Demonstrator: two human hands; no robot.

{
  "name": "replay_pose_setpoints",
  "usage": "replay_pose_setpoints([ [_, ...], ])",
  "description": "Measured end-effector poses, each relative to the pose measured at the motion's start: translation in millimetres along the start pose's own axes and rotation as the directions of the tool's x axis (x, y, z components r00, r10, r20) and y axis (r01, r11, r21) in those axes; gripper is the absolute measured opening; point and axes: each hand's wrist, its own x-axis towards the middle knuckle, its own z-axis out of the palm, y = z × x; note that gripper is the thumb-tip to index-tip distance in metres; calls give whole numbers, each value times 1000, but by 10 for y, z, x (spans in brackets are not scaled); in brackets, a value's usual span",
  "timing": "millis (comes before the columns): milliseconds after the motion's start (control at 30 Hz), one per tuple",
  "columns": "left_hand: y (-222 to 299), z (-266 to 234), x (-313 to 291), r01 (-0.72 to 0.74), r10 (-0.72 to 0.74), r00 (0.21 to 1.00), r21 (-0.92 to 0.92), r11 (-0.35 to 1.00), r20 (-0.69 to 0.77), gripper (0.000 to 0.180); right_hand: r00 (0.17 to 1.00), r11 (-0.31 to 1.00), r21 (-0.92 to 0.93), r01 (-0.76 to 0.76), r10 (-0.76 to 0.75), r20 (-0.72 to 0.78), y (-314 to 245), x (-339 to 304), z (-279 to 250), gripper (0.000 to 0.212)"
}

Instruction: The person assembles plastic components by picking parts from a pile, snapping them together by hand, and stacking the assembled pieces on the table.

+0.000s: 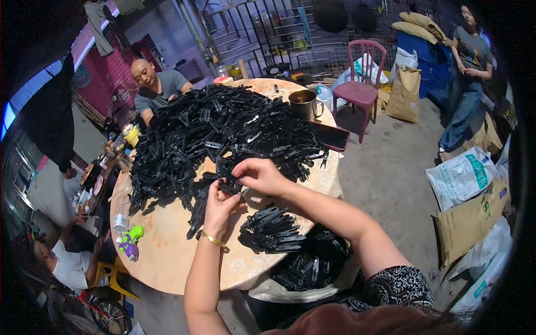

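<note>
My left hand (pixel 218 207) is closed round a narrow black plastic piece (pixel 225 190), held over the near half of the round table (pixel 167 245). Just right of it, my right hand (pixel 262 176) has its fingers curled together by the same piece; whatever they pinch is hidden. Beyond both hands rises a big heap of long, slotted black plastic pieces (pixel 190 131). A smaller bundle of black pieces (pixel 272 229), lying roughly side by side, is at the near edge below my right hand. More of them fill a pale sack (pixel 279 295) under that edge.
A metal mug (pixel 304 105) and a dark phone (pixel 331 137) sit at the table's right. A green-purple toy (pixel 131 241) and white bottle (pixel 120 222) lie left. One person (pixel 159 89) sits across; another (pixel 472 56) stands near sacks (pixel 463 176). A red chair (pixel 363 89) is right.
</note>
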Motion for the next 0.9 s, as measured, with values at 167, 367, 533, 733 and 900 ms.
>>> replay_pose_setpoints([
  [167,-46,-62,16,11,-12,1000,-16,1000,-7,38,964,969,-141,205,-175,200,-148,-42,63,13],
  [367,-48,-132,36,-34,34,992,-4,999,-121,24,970,918,-317,239,-207,130,-171,-33,73,16],
  [533,-69,-146,29,-16,31,991,114,993,-131,26,981,894,-410,180,-133,141,-98,-52,68,15],
  [733,-53,-78,20,8,-2,988,38,999,-152,28,998,973,-229,10,6,69,-81,-38,87,13],
  [900,-71,-127,8,-23,21,995,-16,1000,-96,27,982,878,-441,186,-146,122,-64,-64,92,11],
])
